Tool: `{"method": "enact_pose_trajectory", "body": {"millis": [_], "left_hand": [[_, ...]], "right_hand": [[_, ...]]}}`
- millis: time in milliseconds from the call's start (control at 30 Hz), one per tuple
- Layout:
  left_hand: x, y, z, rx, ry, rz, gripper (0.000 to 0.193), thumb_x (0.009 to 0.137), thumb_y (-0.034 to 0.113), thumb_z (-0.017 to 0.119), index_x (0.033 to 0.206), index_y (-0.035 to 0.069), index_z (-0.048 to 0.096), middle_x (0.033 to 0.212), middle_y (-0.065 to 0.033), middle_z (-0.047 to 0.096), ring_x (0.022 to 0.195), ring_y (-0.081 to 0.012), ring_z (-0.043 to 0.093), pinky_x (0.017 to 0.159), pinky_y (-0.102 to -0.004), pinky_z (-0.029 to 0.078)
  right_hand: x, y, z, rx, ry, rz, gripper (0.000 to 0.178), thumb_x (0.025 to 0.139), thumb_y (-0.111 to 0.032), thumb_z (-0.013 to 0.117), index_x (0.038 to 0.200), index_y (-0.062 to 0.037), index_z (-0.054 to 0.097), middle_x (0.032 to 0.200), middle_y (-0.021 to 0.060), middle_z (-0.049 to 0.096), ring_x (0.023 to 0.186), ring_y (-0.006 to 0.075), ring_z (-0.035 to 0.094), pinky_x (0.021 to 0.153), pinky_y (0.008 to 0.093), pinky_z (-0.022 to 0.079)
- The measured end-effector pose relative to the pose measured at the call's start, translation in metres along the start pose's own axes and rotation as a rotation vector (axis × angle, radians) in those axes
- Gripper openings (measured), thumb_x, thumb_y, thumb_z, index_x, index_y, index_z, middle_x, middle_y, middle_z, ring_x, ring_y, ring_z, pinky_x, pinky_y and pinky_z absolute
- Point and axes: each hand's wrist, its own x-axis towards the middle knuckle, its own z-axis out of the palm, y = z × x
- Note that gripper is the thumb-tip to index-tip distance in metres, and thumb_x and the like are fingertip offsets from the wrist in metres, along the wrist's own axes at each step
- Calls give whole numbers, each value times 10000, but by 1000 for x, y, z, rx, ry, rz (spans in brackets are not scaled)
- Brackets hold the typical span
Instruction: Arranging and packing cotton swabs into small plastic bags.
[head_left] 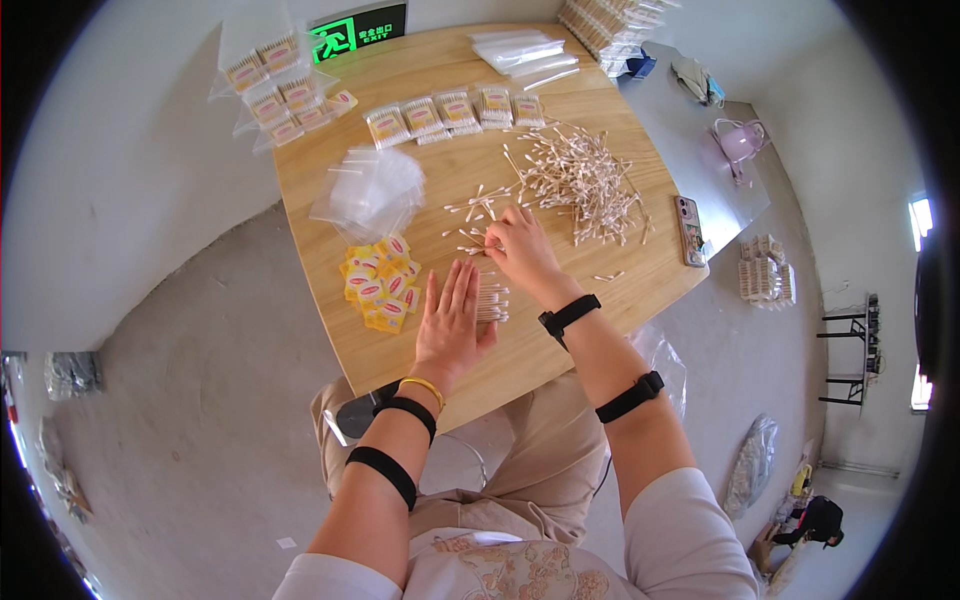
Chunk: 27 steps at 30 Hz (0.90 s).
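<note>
My left hand (pixel 450 318) lies flat on the wooden table, fingers stretched out along the side of a neat row of cotton swabs (pixel 493 302). Just beyond that row, my right hand (pixel 522 248) is bent into a pinch at a cotton swab, its fingertips partly hidden. A few loose cotton swabs (pixel 480 203) lie scattered past the right fingertips. Farther right spreads a big loose pile of cotton swabs (pixel 585 180). Yellow and white printed cards (pixel 380 285) form a heap left of my left hand, with clear plastic bags (pixel 372 190) stacked behind them.
Filled swab packs (pixel 453 110) stand in a row at the back, and more bagged packs (pixel 285 88) are at the far left. Plastic sleeves (pixel 515 52) lie along the far edge. A phone (pixel 690 231) rests at the table's right edge. Another person (pixel 815 522) is at the lower right.
</note>
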Motion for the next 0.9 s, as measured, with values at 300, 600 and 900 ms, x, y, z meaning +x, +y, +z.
{"method": "enact_pose_trajectory", "body": {"millis": [300, 600, 900], "left_hand": [[-1, 0, -6, 57, -29, -25, 861, 880, 459, 539, 1553, 24, 222, 1643, -85, 167, 1528, -220, 109, 1238, -518, 48], [1, 1, -2, 53, -58, -12, 830, 889, 456, 528, 1551, 47, 241, 1635, -81, 199, 1527, -214, 118, 1235, -533, 45], [-1, 0, -3, -29, 48, 0, 881, 833, 408, 649, 1514, 3, 265, 1605, -151, 236, 1515, -277, 160, 1233, -539, 85]], "right_hand": [[-19, -12, -7, 123, -67, -50, 146, 757, -107, 750, 860, -115, 647, 1006, 68, 557, 1061, 295, 527, 897, 430, 456], [-35, 31, -18, 85, 13, 83, 125, 778, -102, 728, 878, -107, 654, 921, 79, 589, 977, 314, 559, 859, 436, 468], [-41, 6, -23, 177, 18, 65, 186, 772, -91, 735, 932, -102, 642, 961, 89, 597, 1009, 321, 561, 870, 438, 470]]}}
